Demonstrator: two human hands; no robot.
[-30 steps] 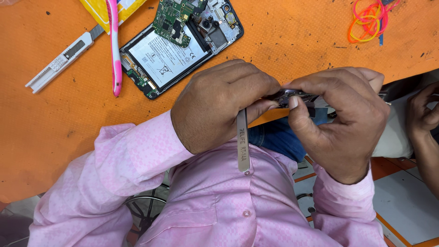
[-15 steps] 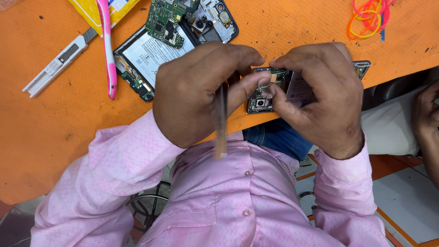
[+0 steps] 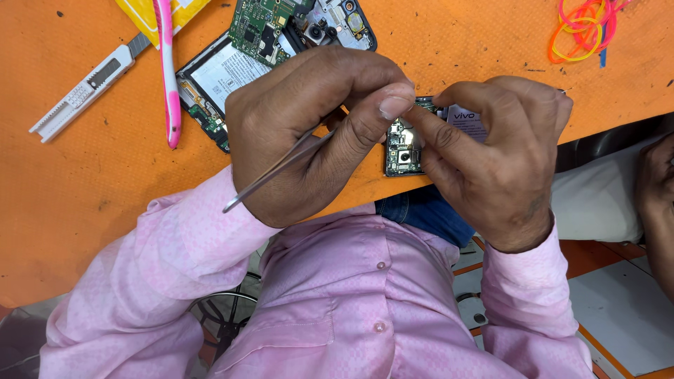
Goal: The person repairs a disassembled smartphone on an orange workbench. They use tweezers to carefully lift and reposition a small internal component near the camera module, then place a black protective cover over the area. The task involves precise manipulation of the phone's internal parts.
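Observation:
My left hand is closed on thin metal tweezers, whose free end slants down-left over my pink sleeve. Its thumb presses against the forefinger of my right hand. My right hand holds a small opened phone at the near edge of the orange table; camera parts and a green board show inside it. The tweezer tips are hidden behind my left fingers.
Behind my left hand lies a second opened phone with battery and green circuit board. A pink-handled tool, a white utility knife and a yellow packet lie at the back left, coloured rubber bands at the back right. Another person's hand is at the right edge.
Both hands have moved up from my lap to the table edge with the small phone. The tweezers have swung from pointing straight down to slanting down-left.

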